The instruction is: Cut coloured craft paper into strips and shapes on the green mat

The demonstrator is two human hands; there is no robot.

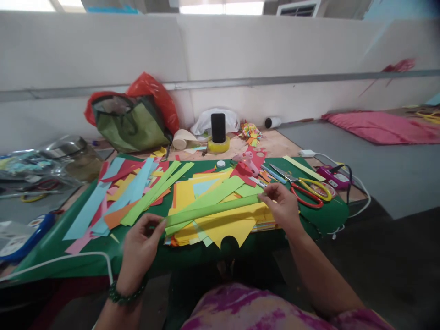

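A long green paper strip [213,209] is stretched between my two hands, above a pile of yellow paper sheets [237,229]. My left hand [142,240] pinches its left end between thumb and fingers. At the other end, my right hand [280,205] is closed on the strip near a small blade-like tool [257,182]. Another light green strip [216,195] lies on the pile just behind. Left of the pile, several blue, pink, orange and green strips [137,195] overlap on the green cloth [92,256].
Red-and-yellow-handled scissors [305,188] and a blue pen [274,174] lie on the right. Behind stand a phone [218,128] on a yellow tape roll [218,145], a green bag [132,126] and a glass jar [74,158]. A white cable [364,188] curves at the right edge.
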